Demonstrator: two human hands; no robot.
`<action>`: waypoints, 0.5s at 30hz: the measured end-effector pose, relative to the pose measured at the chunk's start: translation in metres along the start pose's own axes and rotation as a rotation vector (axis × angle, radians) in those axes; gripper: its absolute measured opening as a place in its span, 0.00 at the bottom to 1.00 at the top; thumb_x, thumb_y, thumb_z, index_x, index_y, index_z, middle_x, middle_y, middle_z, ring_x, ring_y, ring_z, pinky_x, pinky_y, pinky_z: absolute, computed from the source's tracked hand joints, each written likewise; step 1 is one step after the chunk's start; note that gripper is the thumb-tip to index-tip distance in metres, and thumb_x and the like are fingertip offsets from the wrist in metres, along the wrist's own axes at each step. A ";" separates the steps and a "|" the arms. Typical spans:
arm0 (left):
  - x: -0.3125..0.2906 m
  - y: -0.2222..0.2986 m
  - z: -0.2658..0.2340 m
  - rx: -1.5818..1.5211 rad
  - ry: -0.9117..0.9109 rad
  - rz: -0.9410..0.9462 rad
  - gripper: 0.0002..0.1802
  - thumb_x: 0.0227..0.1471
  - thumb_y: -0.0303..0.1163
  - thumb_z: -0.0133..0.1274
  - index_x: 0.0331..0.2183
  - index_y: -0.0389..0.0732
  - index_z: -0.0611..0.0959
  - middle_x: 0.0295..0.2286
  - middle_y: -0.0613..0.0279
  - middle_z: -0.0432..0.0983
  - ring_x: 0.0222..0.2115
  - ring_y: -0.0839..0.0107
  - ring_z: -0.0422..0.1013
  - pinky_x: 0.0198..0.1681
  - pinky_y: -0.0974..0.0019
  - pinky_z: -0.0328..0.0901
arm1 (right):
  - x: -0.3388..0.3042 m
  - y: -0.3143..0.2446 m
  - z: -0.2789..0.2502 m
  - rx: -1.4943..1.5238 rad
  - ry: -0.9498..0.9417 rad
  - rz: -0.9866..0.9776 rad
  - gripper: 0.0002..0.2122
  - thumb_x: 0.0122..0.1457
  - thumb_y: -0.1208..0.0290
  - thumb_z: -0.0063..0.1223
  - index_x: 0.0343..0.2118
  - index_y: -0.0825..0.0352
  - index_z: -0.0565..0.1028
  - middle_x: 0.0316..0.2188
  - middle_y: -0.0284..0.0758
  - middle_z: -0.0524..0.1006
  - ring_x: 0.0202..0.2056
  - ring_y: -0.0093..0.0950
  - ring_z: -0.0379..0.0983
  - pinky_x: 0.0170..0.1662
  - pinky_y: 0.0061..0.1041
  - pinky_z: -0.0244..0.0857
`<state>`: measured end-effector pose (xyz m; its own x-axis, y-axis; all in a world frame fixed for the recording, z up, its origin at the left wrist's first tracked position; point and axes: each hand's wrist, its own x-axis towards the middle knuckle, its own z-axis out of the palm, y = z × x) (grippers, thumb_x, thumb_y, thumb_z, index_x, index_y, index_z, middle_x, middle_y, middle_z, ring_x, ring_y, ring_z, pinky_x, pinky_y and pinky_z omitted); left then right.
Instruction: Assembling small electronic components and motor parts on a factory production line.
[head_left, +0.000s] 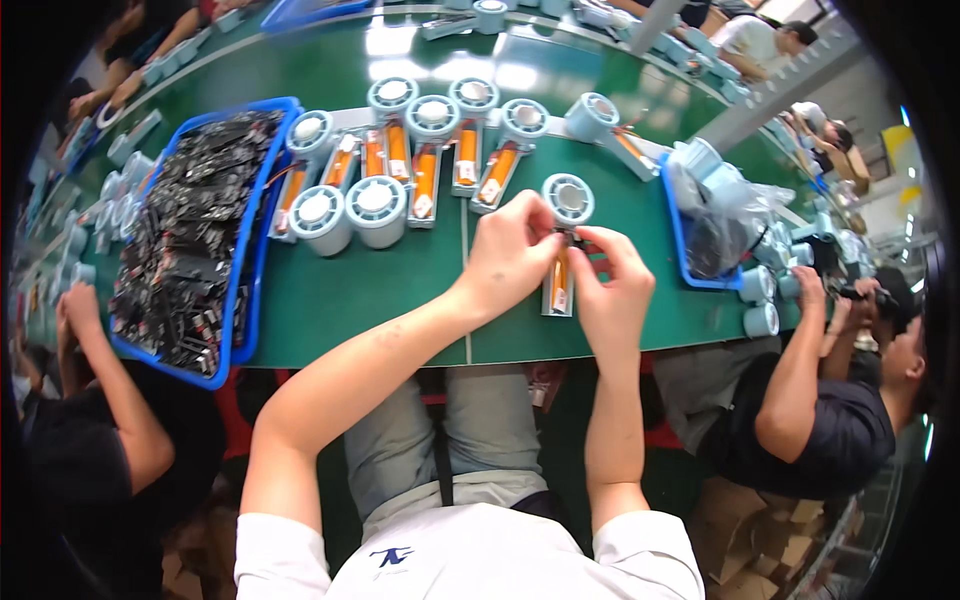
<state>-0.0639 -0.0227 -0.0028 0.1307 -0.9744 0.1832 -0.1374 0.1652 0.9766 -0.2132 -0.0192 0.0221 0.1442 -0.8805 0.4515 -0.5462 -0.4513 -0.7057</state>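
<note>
A light-blue handheld device [568, 199], like a small fan body, lies in front of me with its round head away from me. Its open handle holds an orange battery [560, 285]. My left hand [508, 250] is closed at the neck from the left, thumb and fingertips pressed together there. From the right, my right hand [614, 278] pinches with thumb and forefinger beside the same neck. Something small and dark shows between the fingertips; I cannot make out what it is.
A blue bin [243, 290] full of black circuit boards and wires stands at left. Similar devices [432, 118] with orange batteries lie in a row beyond my hands. One more [592, 117] lies farther right. A blue tray [680, 240] holds bagged parts. Co-workers sit on both sides.
</note>
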 end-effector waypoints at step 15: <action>-0.004 -0.008 0.002 -0.177 -0.113 -0.058 0.03 0.54 0.17 0.48 0.33 0.29 0.74 0.30 0.54 0.77 0.31 0.66 0.79 0.35 0.65 0.76 | -0.009 -0.005 0.005 -0.224 0.020 -0.104 0.08 0.55 0.78 0.61 0.38 0.69 0.80 0.41 0.42 0.81 0.42 0.42 0.77 0.45 0.37 0.72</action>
<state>-0.0653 -0.0199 -0.0115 0.0214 -0.9923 0.1223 0.0434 0.1231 0.9914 -0.2074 -0.0101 0.0189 0.1938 -0.8271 0.5277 -0.6989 -0.4938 -0.5174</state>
